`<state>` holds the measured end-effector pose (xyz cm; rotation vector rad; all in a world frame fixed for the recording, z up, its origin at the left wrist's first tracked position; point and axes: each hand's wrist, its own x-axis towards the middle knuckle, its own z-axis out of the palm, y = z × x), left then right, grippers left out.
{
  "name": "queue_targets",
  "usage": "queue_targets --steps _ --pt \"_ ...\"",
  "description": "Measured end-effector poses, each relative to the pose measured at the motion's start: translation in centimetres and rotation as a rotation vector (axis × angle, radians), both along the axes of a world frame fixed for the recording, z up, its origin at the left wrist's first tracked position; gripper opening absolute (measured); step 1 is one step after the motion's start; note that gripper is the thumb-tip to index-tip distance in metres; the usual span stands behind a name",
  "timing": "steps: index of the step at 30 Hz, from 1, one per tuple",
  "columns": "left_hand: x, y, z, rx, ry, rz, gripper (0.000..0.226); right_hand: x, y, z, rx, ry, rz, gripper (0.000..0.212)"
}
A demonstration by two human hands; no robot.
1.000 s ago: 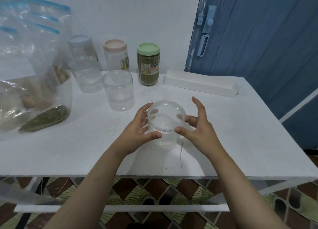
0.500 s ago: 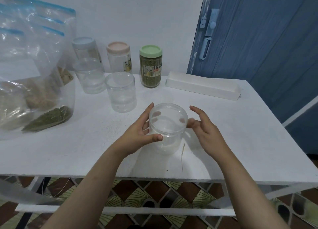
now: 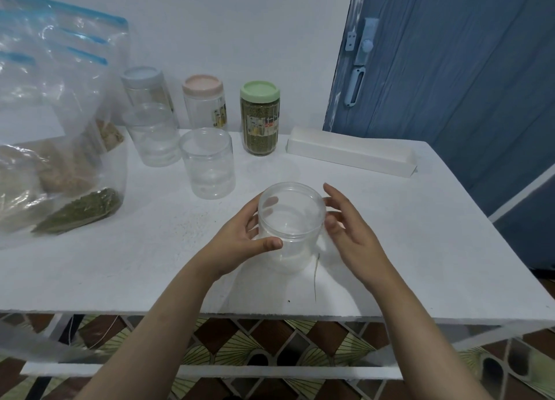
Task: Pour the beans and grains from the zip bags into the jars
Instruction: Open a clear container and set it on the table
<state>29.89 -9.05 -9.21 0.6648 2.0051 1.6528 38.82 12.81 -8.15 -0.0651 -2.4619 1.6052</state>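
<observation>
White desk (image 3: 120, 267): three open clear jars, three lidded jars behind, zip bags (image 3: 57, 147) stacked at left. Front jar (image 3: 289, 228) stands near the desk's front edge; left hand (image 3: 240, 243) grips its side, right hand (image 3: 348, 234) relaxed, fingers beside its rim.

Your left hand (image 3: 240, 243) and right hand (image 3: 351, 234) are on both sides of the open jar (image 3: 289, 225) on the table (image 3: 420, 249). Behind it stand other jars (image 3: 207, 162); the zip bags (image 3: 54, 147) lie far left.
</observation>
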Motion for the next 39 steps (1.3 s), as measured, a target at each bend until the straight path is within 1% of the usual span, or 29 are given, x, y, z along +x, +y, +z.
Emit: queue_targets --steps 2,4,7,12,15,20,22,24,26,27,31,32,36,38,39 --pt "-0.1 0.1 0.0 -0.008 0.017 0.008 0.101 -0.5 -0.8 0.3 0.108 -0.007 0.062 0.084" --pt "-0.2 0.1 0.2 -0.013 0.027 0.004 0.097 -1.0 -1.1 0.6 0.16 -0.022 0.088 0.1" --pt "-0.5 0.0 0.3 -0.01 0.034 -0.006 0.095 -1.5 -0.9 1.1 0.131 -0.016 0.1 0.108" --pt "-1.0 -0.1 0.5 -0.003 0.022 -0.012 0.094 -2.0 -0.2 1.7 0.071 -0.025 0.16 0.103" --pt "-1.1 0.0 0.5 0.005 0.015 -0.015 0.096 -2.2 -0.2 1.3 0.006 0.0 0.164 0.098" --pt "-1.3 0.4 0.6 -0.004 -0.005 -0.06 0.093 -2.0 0.4 1.0 -0.087 0.04 0.159 0.097" --pt "-1.5 0.4 0.6 -0.008 -0.008 -0.067 0.093 -2.3 1.5 1.3 -0.119 0.062 0.123 0.094" --pt "-1.7 0.5 0.5 -0.003 0.004 -0.03 0.091 -2.7 2.8 1.4 -0.116 0.094 0.025 0.085" --pt "-1.8 1.0 0.4 0.016 0.012 0.008 0.092 -2.7 3.8 0.9 -0.086 0.08 -0.113 0.076" --pt "-1.7 1.4 0.3 0.025 0.013 0.022 0.095 -2.5 4.3 0.4 -0.058 0.051 -0.181 0.076" --pt "-1.2 3.2 -0.1 0.048 0.02 0.058 0.101 -1.2 6.3 -2.6 0.055 -0.067 -0.358 0.089" --pt "-1.0 3.5 -0.2 0.045 0.029 0.07 0.102 -1.0 6.8 -3.4 0.104 -0.094 -0.38 0.09" --pt "-0.9 4.2 -0.4 0.028 0.042 0.12 0.102 -0.6 7.1 -5.1 0.419 -0.225 -0.411 0.098" --pt "-1.0 4.2 -0.4 0.03 0.053 0.132 0.103 -0.7 6.9 -5.3 0.466 -0.264 -0.392 0.103" --pt "-1.0 4.2 -0.5 0.027 0.062 0.138 0.105 -0.7 6.7 -5.2 0.453 -0.282 -0.396 0.103"
